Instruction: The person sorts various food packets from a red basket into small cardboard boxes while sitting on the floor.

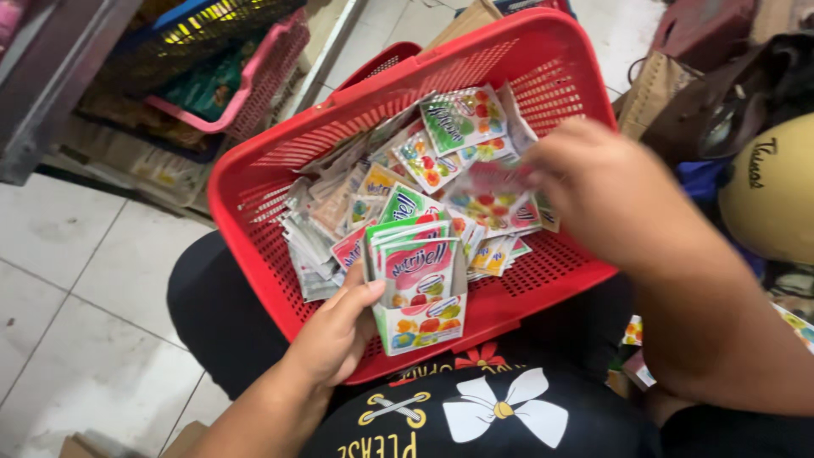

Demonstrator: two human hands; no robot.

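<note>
Sachets (pixel 417 284): thin stack clamped in left hand (pixel 339 335), over red basket (pixel 254 182).
Handling: judged light, floppy, slick (best pinched across the edges).
Right hand (pixel 606 191): blurred among loose packets (pixel 475 170); grip unclear.

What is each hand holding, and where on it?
Left hand grips a stack of small colourful sachets by its left edge. Right hand is blurred; hold cannot be told.

Small shop, red basket (pixel 254 182) of sachets (pixel 462 119), stocked shelves (pixel 170 165)

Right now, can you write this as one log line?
left hand: holds sachet stack | right hand: in red basket, on loose sachets
</note>
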